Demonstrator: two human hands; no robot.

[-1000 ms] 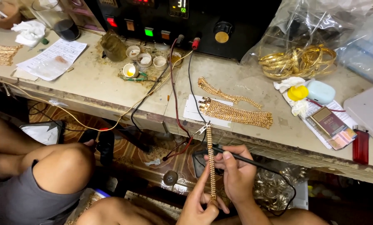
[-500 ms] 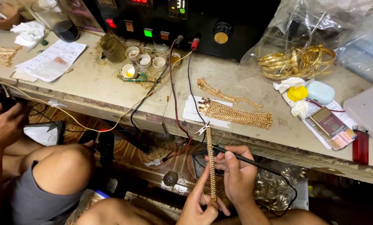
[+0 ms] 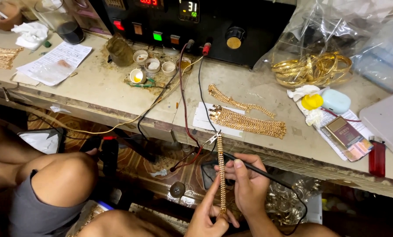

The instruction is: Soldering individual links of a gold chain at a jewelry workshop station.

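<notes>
1. Far left on the counter (image 3: 100, 87): flat gold strips (image 3: 1, 56), crumpled white tissue (image 3: 29, 34), dark glass of liquid (image 3: 62, 22), printed paper sheet (image 3: 56, 63).
2. Below the counter at left: bare knee of a seated co-worker (image 3: 64, 175), apart from the work in hand.
3. Centre-left on the counter: cluster of small white pots (image 3: 155, 68), one with yellow content, on a stained patch.
4. Rear centre: black power unit (image 3: 196, 19) with lit readouts, coloured buttons and a brass knob; red and black leads (image 3: 192, 109) running down over the counter edge.
5. Centre: loose gold chain lengths (image 3: 247, 118) lying on white paper, near the counter edge.
6. Centre, below the counter edge: gold chain strip (image 3: 222, 171) held upright, top end clipped to a lead, bottom end pinched.
7. Left hand (image 3: 209, 215): fingers closed narrow on the strip's lower end, keeping it taut.
8. Right hand (image 3: 249, 184): fingers wrapped round a black pen-like probe (image 3: 253, 169) with trailing cable, tip touching or just beside the strip's middle; exact contact not discernible.
9. Step judged in hand: treating the strip with the probe, link by link. Next move would call for a steady tip and a taut strip.
10. Right on the counter: gold bangles (image 3: 313, 69) in clear plastic, yellow and pale blue small items, red lighter (image 3: 377, 157).
</notes>
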